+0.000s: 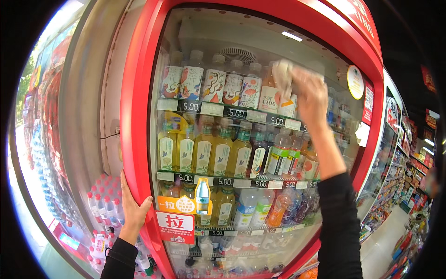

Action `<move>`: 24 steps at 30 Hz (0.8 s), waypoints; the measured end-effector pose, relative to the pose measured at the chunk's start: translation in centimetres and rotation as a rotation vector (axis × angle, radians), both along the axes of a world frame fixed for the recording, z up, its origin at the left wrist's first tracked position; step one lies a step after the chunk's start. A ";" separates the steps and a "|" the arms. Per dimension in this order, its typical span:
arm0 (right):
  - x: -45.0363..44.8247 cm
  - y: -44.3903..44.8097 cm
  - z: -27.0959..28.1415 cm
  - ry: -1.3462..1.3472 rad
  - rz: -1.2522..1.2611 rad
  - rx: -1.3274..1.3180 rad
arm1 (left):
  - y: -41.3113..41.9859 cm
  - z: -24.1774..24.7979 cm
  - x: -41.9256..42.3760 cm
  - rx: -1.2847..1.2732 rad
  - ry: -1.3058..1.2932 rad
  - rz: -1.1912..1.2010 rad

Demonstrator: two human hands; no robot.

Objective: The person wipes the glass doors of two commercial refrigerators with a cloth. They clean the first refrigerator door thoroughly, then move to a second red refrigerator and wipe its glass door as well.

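Note:
A red-framed drinks refrigerator [136,104] with a glass door stands in front of me. My right hand [308,92], blurred, is raised at the upper right of the glass and holds a pale cloth [284,72] against or just before it. My left hand [135,205] rests on the lower left of the red door frame, thumb apart from the fingers. Behind the glass, bottles of tea [203,153] and other drinks stand in rows on shelves with price tags. A red and white sticker [176,223] and an orange one [167,204] are on the lower left of the door.
Packs of bottled water with pink caps [104,198] stand low at the left beside the refrigerator. A beige wall column [92,87] rises there, with a thin cable near it. To the right are another refrigerator [386,139], stocked store shelves [397,164] and an aisle floor [379,233].

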State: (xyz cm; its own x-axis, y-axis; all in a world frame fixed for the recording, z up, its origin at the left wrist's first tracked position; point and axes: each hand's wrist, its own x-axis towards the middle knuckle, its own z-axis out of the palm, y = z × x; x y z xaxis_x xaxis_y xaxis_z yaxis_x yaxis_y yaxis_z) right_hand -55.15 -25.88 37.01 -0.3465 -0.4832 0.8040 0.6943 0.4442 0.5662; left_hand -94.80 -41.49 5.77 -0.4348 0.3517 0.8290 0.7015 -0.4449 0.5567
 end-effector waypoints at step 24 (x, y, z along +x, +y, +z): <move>-1.9 -0.3 1.5 0.181 -0.066 -0.004 | -0.7 -0.5 0.7 -0.035 0.014 0.207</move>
State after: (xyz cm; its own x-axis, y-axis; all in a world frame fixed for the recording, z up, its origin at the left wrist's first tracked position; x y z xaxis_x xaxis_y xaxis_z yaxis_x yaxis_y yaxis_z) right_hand -57.09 -26.21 38.51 -0.2266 -0.4614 0.8578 0.8124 0.3963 0.4278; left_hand -94.09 -42.14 5.22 -0.4893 0.2846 0.8244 0.7835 -0.2716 0.5588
